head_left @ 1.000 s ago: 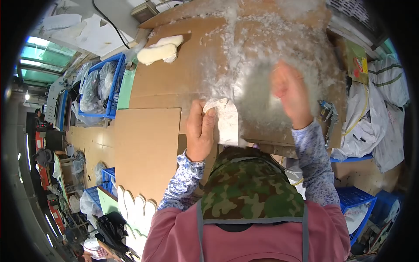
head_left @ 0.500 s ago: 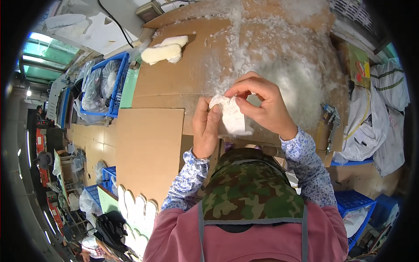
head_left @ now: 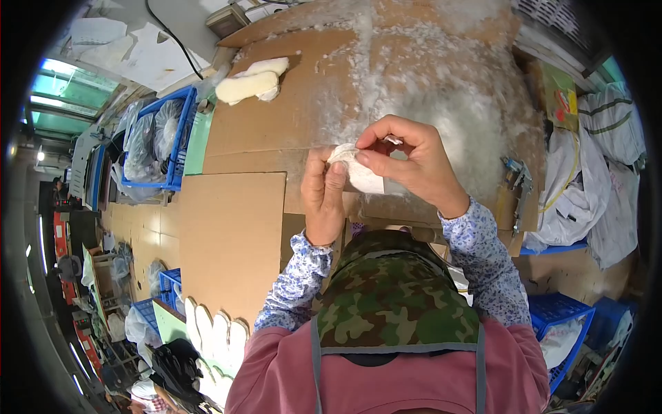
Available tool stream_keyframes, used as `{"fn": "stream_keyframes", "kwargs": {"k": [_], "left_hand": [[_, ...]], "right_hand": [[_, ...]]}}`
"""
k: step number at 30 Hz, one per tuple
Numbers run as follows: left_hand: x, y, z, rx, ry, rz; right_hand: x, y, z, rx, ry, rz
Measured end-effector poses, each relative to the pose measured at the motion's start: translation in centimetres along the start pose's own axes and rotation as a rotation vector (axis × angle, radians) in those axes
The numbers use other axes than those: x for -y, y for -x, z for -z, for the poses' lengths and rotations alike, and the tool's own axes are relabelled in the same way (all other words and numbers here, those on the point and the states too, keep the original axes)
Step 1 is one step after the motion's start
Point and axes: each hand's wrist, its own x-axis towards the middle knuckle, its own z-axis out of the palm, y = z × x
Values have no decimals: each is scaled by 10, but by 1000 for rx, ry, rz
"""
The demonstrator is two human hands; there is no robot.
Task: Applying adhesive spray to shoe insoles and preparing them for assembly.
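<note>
A small white fabric piece is held between both hands over the cardboard-covered table. My left hand grips its left end from below. My right hand pinches its top edge with thumb and fingers. Loose white stuffing fluff is spread across the cardboard just beyond the hands. Two finished cream-white stuffed pieces lie at the far left of the table.
A flat cardboard sheet lies to my left. Blue crates with clear bags stand at the far left. A row of white stuffed pieces sits low left. White sacks and a blue crate are on the right.
My right hand came down from the fluff pile to the white piece and now pinches its top edge. My left hand has kept its hold on the piece.
</note>
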Motion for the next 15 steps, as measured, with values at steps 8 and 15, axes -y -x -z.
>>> {"fn": "stream_keyframes", "kwargs": {"k": [8, 15], "left_hand": [[-5, 0, -14, 5, 9, -51], [-2, 1, -15, 41, 40, -34]], "right_hand": [[6, 5, 7, 41, 74, 110], [6, 8, 10, 28, 50, 70]]}}
